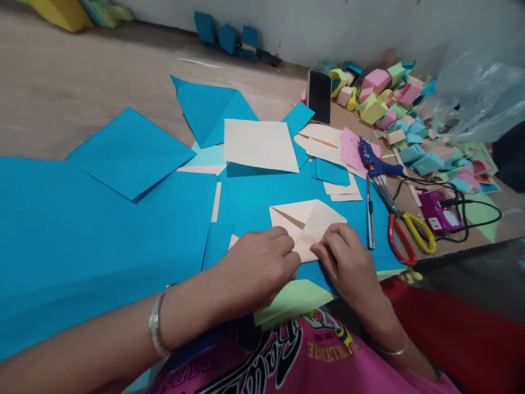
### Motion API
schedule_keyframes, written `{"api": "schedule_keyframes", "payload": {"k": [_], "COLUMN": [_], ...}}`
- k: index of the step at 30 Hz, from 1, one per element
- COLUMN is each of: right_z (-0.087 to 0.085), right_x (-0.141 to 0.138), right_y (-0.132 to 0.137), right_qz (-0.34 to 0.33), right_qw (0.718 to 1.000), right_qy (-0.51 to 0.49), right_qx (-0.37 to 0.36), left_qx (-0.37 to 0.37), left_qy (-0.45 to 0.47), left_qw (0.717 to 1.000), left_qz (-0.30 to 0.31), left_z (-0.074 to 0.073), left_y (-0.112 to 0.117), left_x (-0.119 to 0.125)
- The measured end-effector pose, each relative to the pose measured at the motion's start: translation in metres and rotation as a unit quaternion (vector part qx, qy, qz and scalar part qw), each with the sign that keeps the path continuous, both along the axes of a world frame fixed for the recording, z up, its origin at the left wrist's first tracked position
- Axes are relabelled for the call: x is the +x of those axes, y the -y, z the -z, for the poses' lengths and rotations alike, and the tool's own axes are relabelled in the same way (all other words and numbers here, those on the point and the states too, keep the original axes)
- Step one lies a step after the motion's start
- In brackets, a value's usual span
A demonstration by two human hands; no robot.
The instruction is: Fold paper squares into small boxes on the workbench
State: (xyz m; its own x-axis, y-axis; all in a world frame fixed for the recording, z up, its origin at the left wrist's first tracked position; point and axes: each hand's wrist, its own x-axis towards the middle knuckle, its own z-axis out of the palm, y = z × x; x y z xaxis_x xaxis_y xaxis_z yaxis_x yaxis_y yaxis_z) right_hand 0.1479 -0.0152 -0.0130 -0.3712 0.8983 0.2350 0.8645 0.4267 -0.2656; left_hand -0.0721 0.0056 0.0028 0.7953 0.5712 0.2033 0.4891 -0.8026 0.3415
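A folded peach paper (pixel 308 221) lies on a large blue sheet (pixel 98 230) in front of me. My left hand (pixel 256 268) presses its near left edge with curled fingers. My right hand (pixel 348 262) pinches the near right edge, fingers closed on the paper. A folded light green paper (pixel 293 301) lies just below my hands, near my lap.
Scissors with red and yellow handles (pixel 404 230), a pen (pixel 369 219) and a blue glue gun (pixel 371 158) lie to the right. A phone (pixel 319 96) stands behind. Several folded coloured paper pieces (pixel 394 104) pile at the back right, beside a plastic bag (pixel 476 93). More blue and peach sheets (pixel 260 145) spread across the floor.
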Motion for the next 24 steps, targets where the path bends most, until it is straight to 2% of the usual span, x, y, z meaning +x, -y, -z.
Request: {"api": "schedule_keyframes", "payload": {"k": [8, 16, 24], "right_z": [-0.0015, 0.0, 0.001], "right_x": [-0.0019, -0.0034, -0.0033], "right_y": [-0.0011, -0.0014, -0.0008], "right_qz": [-0.002, 0.014, 0.025], "right_qw": [1.0, 1.0, 0.999], "right_qy": [0.0, -0.015, -0.016], "right_qx": [0.001, -0.001, -0.021], "left_qx": [0.039, 0.041, 0.029], "left_qy": [-0.035, -0.008, -0.023], "left_qw": [0.998, 0.999, 0.999], "left_qz": [0.017, 0.026, 0.034], "left_z": [-0.0029, 0.0037, 0.0044], "left_y": [0.0001, -0.001, -0.0018], "left_x": [0.0012, 0.0008, 0.0017]}}
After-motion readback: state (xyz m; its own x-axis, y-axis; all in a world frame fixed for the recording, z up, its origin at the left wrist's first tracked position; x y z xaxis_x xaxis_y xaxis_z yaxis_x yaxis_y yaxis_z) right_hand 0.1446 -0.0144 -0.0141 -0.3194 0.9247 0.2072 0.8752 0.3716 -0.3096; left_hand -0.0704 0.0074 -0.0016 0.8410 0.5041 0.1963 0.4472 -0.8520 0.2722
